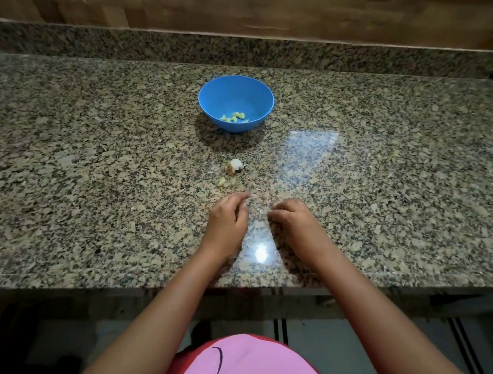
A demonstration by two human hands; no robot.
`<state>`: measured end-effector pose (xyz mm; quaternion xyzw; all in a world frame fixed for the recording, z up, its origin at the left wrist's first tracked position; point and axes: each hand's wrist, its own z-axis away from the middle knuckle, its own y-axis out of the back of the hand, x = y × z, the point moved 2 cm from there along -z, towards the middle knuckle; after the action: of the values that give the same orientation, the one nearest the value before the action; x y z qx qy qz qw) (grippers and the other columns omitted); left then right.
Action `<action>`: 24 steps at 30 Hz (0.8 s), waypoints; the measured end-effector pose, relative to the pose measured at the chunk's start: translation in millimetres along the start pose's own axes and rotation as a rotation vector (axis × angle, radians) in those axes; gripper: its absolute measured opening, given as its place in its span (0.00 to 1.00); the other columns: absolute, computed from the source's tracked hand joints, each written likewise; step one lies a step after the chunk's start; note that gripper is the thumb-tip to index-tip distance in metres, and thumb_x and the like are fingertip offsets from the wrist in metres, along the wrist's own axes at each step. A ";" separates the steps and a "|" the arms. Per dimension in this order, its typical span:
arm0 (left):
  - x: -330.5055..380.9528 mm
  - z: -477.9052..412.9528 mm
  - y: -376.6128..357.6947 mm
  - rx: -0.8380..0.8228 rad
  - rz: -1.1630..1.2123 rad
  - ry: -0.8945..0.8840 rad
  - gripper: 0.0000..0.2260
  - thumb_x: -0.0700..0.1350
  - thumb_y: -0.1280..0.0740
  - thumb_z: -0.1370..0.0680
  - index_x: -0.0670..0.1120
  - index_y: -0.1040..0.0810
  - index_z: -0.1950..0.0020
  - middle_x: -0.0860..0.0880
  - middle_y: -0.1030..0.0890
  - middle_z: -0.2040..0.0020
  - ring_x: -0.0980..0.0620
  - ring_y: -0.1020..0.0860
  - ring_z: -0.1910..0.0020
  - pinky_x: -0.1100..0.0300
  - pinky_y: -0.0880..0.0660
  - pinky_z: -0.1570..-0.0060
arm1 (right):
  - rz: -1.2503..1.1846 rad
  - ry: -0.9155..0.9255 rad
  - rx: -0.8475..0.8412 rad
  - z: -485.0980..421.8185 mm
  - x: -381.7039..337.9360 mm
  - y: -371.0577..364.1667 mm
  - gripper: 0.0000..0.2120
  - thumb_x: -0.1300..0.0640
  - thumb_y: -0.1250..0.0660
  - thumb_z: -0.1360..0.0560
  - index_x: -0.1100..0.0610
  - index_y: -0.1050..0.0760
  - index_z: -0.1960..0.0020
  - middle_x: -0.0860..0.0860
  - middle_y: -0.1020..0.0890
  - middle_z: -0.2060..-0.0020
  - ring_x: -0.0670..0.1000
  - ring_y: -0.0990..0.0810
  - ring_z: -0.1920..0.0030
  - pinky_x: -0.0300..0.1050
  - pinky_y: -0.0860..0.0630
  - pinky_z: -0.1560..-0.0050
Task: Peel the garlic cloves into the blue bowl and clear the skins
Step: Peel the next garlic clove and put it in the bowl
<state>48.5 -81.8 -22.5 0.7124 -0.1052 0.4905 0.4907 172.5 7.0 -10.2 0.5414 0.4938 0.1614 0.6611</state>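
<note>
The blue bowl (237, 92) stands on the granite counter (88, 152) and holds several peeled, pale green-yellow garlic cloves (234, 117). In front of it lies a remnant of the garlic bulb with papery white skin (236, 167), and a small loose clove or skin piece (222, 181) lies just nearer. My left hand (227, 218) and my right hand (292, 220) rest side by side on the counter below these bits, a small gap between them. Their fingers are loosely curled with the tips down on the stone. I see nothing held in either hand.
A raised granite ledge (255, 51) and a wooden wall (261, 2) close off the back of the counter. The counter's front edge (164, 288) runs just behind my forearms. Bright light reflections lie on the stone to the right of the bowl.
</note>
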 end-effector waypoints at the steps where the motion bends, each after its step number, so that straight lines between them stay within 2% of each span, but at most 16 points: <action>1: -0.2 2.0 -2.3 -0.021 -0.039 -0.027 0.16 0.42 0.43 0.19 0.44 0.31 0.31 0.46 0.27 0.34 0.47 0.29 0.34 0.55 0.34 0.33 | 0.028 0.022 0.000 0.3 0.2 1.1 0.12 0.61 0.36 0.25 0.59 0.22 0.42 0.55 0.22 0.46 0.52 0.27 0.43 0.44 0.29 0.40; 2: -0.1 4.6 -4.9 -0.048 -0.090 -0.062 0.18 0.44 0.43 0.19 0.45 0.33 0.29 0.47 0.30 0.31 0.50 0.34 0.30 0.60 0.41 0.31 | 0.029 0.012 0.003 0.5 1.1 2.8 0.11 0.62 0.36 0.25 0.60 0.21 0.44 0.54 0.21 0.48 0.52 0.27 0.45 0.43 0.28 0.41; 4: -3.4 8.5 -10.4 -0.137 -0.227 -0.122 0.25 0.53 0.43 0.19 0.46 0.43 0.25 0.49 0.41 0.25 0.53 0.45 0.25 0.62 0.51 0.31 | -0.052 -0.079 0.038 -3.0 4.0 4.5 0.09 0.63 0.36 0.25 0.61 0.21 0.47 0.54 0.21 0.50 0.51 0.25 0.48 0.43 0.26 0.43; 6: -7.4 11.5 -17.5 -0.261 -0.454 -0.132 0.39 0.68 0.50 0.25 0.47 0.57 0.23 0.51 0.57 0.24 0.53 0.57 0.25 0.59 0.60 0.30 | -0.271 -0.280 0.099 -6.8 10.5 9.4 0.08 0.64 0.35 0.26 0.61 0.21 0.48 0.53 0.20 0.51 0.49 0.22 0.51 0.39 0.24 0.47; 7: -8.1 12.0 -21.6 -0.308 -0.565 -0.131 0.46 0.74 0.54 0.30 0.46 0.63 0.24 0.50 0.64 0.26 0.52 0.62 0.26 0.56 0.63 0.30 | -0.425 -0.394 0.126 -8.0 15.7 11.7 0.08 0.65 0.35 0.25 0.60 0.21 0.48 0.52 0.19 0.52 0.46 0.21 0.53 0.35 0.23 0.52; 9: -6.6 11.3 -31.1 -0.349 -0.682 -0.129 0.52 0.78 0.58 0.36 0.43 0.71 0.27 0.46 0.71 0.28 0.48 0.69 0.28 0.53 0.68 0.31 | -0.693 -0.557 0.161 -7.2 24.9 14.5 0.07 0.65 0.35 0.26 0.58 0.20 0.51 0.50 0.18 0.54 0.43 0.20 0.56 0.31 0.24 0.62; 13: 3.6 -12.0 -48.8 -0.320 -0.723 -0.114 0.50 0.77 0.63 0.34 0.40 0.71 0.28 0.42 0.71 0.28 0.45 0.70 0.28 0.51 0.69 0.31 | -0.932 -0.675 0.251 -2.0 36.5 19.3 0.06 0.66 0.33 0.27 0.58 0.20 0.55 0.51 0.17 0.57 0.48 0.18 0.56 0.31 0.25 0.65; 16: 9.2 -36.4 -59.3 -0.284 -0.742 -0.097 0.47 0.75 0.64 0.31 0.40 0.70 0.28 0.42 0.70 0.27 0.45 0.69 0.27 0.51 0.68 0.31 | -1.008 -0.700 0.306 -0.6 43.9 22.3 0.07 0.68 0.32 0.28 0.57 0.20 0.57 0.52 0.17 0.59 0.48 0.18 0.57 0.30 0.25 0.65; 19: 11.1 -56.1 -68.3 -0.282 -0.749 -0.118 0.42 0.71 0.64 0.27 0.40 0.68 0.27 0.42 0.67 0.26 0.45 0.66 0.26 0.52 0.68 0.32 | -1.023 -0.709 0.319 -0.4 48.5 22.6 0.07 0.68 0.32 0.29 0.57 0.21 0.59 0.52 0.17 0.61 0.46 0.20 0.62 0.29 0.27 0.66; 21: 12.5 -62.2 -69.9 -0.276 -0.747 -0.153 0.37 0.67 0.63 0.23 0.42 0.65 0.26 0.43 0.63 0.24 0.46 0.63 0.25 0.52 0.67 0.31 | -1.014 -0.704 0.326 -1.8 47.9 22.9 0.07 0.67 0.32 0.29 0.56 0.21 0.59 0.52 0.17 0.62 0.45 0.20 0.64 0.29 0.27 0.67; 24: 13.7 -50.1 -68.0 -0.271 -0.655 -0.283 0.28 0.59 0.59 0.19 0.45 0.53 0.23 0.46 0.53 0.23 0.49 0.55 0.24 0.55 0.61 0.29 | -0.991 -0.684 0.305 -3.9 44.6 23.0 0.07 0.67 0.31 0.29 0.58 0.20 0.56 0.52 0.17 0.59 0.46 0.19 0.59 0.30 0.26 0.63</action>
<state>68.3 -3.3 -50.1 0.6977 -0.0022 0.1861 0.6918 197.2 50.8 -11.1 0.3572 0.4644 -0.4197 0.6932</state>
